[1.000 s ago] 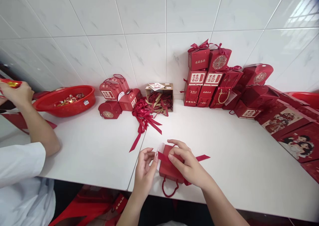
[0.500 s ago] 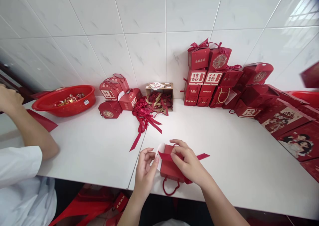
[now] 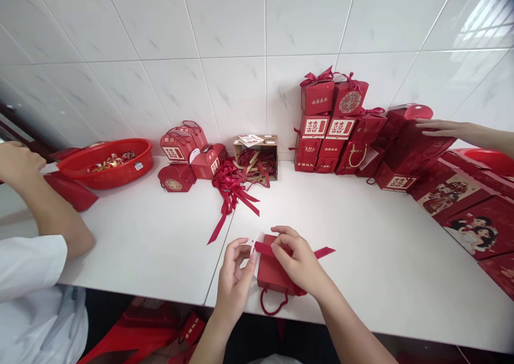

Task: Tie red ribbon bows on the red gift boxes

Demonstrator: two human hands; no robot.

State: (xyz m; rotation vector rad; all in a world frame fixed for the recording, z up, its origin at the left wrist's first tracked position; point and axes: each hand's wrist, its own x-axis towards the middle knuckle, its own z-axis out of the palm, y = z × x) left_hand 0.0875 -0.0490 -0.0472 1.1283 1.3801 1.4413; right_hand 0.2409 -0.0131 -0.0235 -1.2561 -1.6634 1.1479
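In front of me on the table lies a small red gift box [image 3: 270,274] with a dark red cord handle [image 3: 274,311] hanging toward me. My left hand [image 3: 234,278] pinches its flap [image 3: 257,242], whose pale inner side shows, between thumb and fingers. A red satin ribbon [image 3: 263,248] runs across the top of the box, with its left end against the flap. My right hand [image 3: 297,259] pinches that ribbon above the box; its other end sticks out to the right. Whether the ribbon tip passes through the flap's slit, I cannot tell.
A ribbon pile [image 3: 228,184] lies beside a cardboard box of ribbons [image 3: 261,163]. Stacked red gift boxes [image 3: 331,126] stand against the wall. A red basin [image 3: 106,179] of sweets is left. Co-workers' hands [image 3: 445,130] [image 3: 20,160] are at both sides.
The ribbon's left end has moved up against the flap in my right hand's pinch. At the right, a co-worker's hand has come in over the stack with a red box.
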